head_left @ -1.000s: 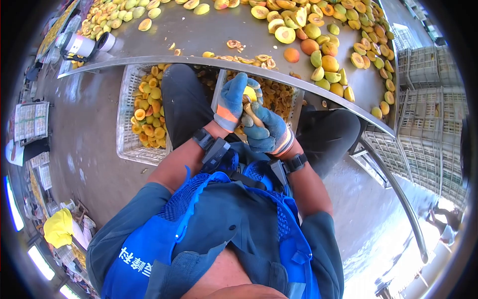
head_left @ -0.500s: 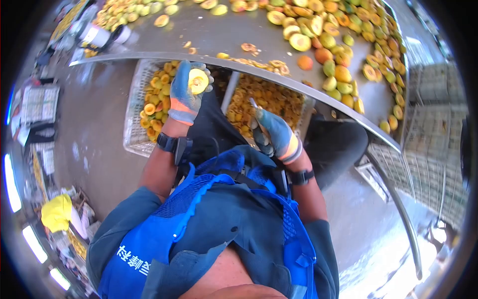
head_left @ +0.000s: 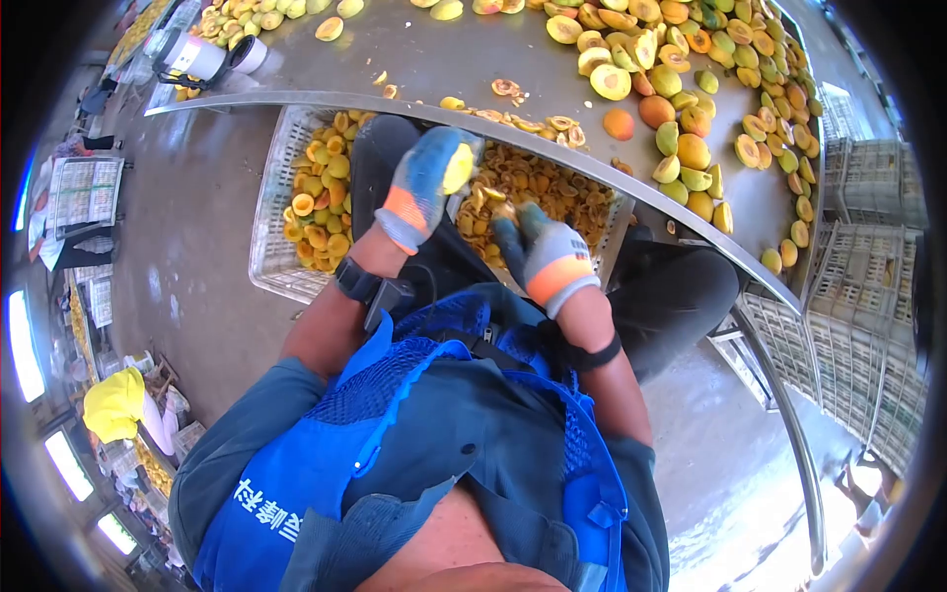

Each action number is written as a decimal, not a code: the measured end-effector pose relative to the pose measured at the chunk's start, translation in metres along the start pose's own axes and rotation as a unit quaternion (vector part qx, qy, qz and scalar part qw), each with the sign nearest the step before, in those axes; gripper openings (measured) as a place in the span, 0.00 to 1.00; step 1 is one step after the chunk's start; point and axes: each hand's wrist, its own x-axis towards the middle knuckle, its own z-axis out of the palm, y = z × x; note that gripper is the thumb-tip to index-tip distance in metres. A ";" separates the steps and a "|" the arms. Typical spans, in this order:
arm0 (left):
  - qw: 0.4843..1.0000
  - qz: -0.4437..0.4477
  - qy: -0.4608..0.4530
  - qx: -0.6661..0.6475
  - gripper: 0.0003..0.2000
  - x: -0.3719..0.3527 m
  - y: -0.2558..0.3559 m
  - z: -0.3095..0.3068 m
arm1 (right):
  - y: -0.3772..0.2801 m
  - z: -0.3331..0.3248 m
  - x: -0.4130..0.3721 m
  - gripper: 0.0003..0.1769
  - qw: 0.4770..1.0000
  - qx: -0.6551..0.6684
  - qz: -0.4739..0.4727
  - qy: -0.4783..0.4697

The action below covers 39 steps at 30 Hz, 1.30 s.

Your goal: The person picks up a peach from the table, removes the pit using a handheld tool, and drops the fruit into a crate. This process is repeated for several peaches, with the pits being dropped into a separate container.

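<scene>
My left hand [head_left: 424, 183], in a blue and orange coated glove, is closed around a yellow halved stone fruit [head_left: 459, 169], like a peach or apricot. Its cut face is partly hidden by the fingers. To the right and slightly lower, my right hand [head_left: 552, 259], in a similar glove, is closed on a thin tool [head_left: 505, 210] whose short tip points up and left; the rest is hidden in the fist. A yellowish scrap [head_left: 493, 194] shows by that tip. Below both hands is a crate of fruit scraps [head_left: 582, 187], and fruit halves [head_left: 321, 187] fill a white crate [head_left: 266, 232] at left.
A metal table [head_left: 414, 59] with a raised edge carries many whole and halved fruits [head_left: 681, 109]. A white cylindrical container [head_left: 194, 56] lies at its left end. Stacked plastic crates [head_left: 858, 286] stand at right. Another person in yellow [head_left: 113, 405] is at lower left.
My left hand has moved right with the fruit half and turned its back toward me. The right hand has rotated and risen slightly, bringing the two hands closer together.
</scene>
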 end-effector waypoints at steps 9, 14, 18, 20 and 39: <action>0.795 0.128 0.182 0.564 0.15 0.000 -0.019 -0.146 | 0.057 0.016 -0.020 0.25 0.995 0.025 0.094 -0.036; 0.970 0.052 0.020 0.237 0.14 0.069 0.012 -0.021 | 0.058 0.010 -0.015 0.28 0.991 0.058 0.115 -0.026; 0.992 0.021 -0.049 0.118 0.20 0.137 -0.024 0.105 | 0.072 0.007 -0.025 0.24 0.987 0.111 0.113 0.012; 0.989 -0.066 -0.065 0.117 0.25 0.174 -0.036 0.151 | 0.078 0.006 -0.030 0.24 0.983 0.139 0.120 0.029; 0.910 -0.127 -0.049 -0.392 0.19 0.106 -0.004 0.120 | 0.066 -0.029 -0.006 0.11 0.918 0.309 0.019 0.246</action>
